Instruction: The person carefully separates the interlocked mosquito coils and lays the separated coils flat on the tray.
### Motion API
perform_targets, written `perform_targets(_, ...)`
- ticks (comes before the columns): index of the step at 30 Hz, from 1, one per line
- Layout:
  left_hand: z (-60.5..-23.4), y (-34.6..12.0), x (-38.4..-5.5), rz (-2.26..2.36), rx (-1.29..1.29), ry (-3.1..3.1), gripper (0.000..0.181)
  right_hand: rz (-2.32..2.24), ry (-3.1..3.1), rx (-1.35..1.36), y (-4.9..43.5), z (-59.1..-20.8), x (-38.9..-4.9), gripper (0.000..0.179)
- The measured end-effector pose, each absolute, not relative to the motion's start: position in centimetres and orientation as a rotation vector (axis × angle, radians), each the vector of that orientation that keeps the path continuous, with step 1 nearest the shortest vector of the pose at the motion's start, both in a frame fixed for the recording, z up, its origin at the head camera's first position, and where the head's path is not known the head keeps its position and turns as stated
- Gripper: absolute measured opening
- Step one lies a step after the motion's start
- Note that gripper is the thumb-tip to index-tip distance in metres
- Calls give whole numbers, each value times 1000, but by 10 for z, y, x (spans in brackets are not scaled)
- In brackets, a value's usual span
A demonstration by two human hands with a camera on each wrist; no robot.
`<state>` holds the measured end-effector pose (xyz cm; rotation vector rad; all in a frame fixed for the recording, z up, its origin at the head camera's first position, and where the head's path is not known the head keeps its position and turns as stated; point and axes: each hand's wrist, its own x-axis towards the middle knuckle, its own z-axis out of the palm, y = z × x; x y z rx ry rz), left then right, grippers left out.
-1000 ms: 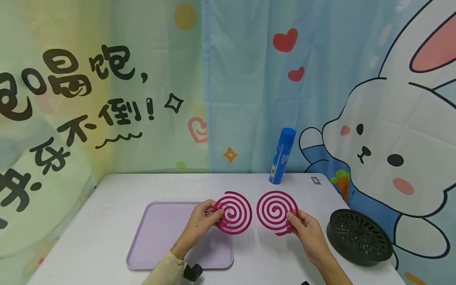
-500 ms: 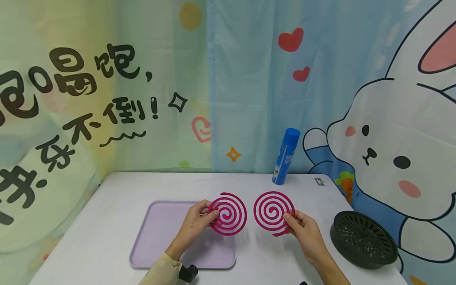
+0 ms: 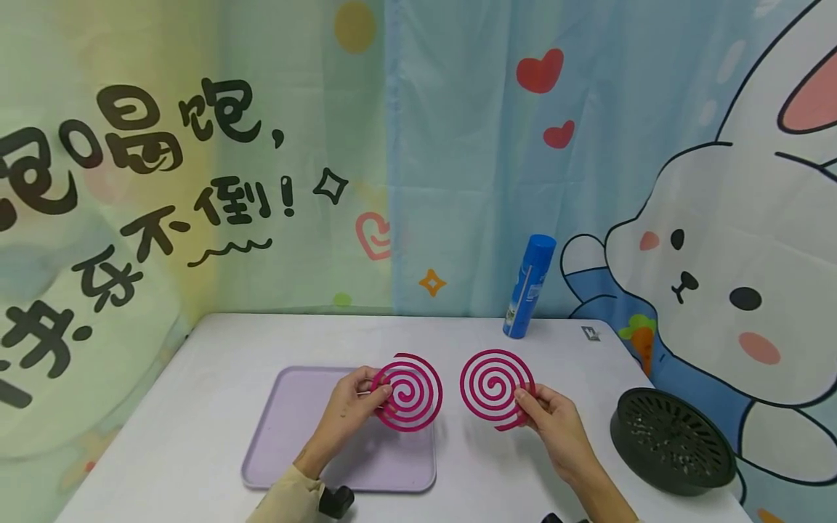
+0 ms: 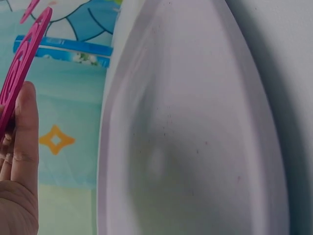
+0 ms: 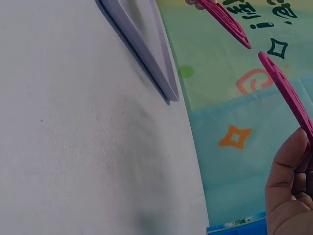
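Two magenta mosquito coils are held up, faces toward the head camera, with a narrow gap between them. My left hand (image 3: 343, 410) pinches the left mosquito coil (image 3: 407, 396) at its left edge, thumb in front, above the right part of a lavender tray (image 3: 288, 436). On the other side, my right hand (image 3: 557, 428) pinches the right mosquito coil (image 3: 495, 386) by its right edge, over the white table. Both wrist views show the coils edge-on: the left coil (image 4: 24, 63) beside the thumb, the right coil (image 5: 286, 90) above the right thumb.
A blue spray can (image 3: 530, 287) stands at the back of the white table (image 3: 189, 407). To the right sits a dark round container (image 3: 673, 439) with a slotted top. A printed curtain (image 3: 451, 145) hangs behind the table. A small label (image 3: 591, 333) lies near the back right corner.
The gap between the two mosquito coils has widened a little, the left hand shifting left with its coil. The head view has turned slightly left. Both grips stay the same.
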<state>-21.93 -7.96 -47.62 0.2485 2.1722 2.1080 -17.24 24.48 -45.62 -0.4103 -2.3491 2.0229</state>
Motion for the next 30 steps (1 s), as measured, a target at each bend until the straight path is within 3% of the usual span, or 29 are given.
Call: perform_targets(30,-481,-118,-215,2138,80,2276,17,2077,-2395,-293,214,-464,-184,39)
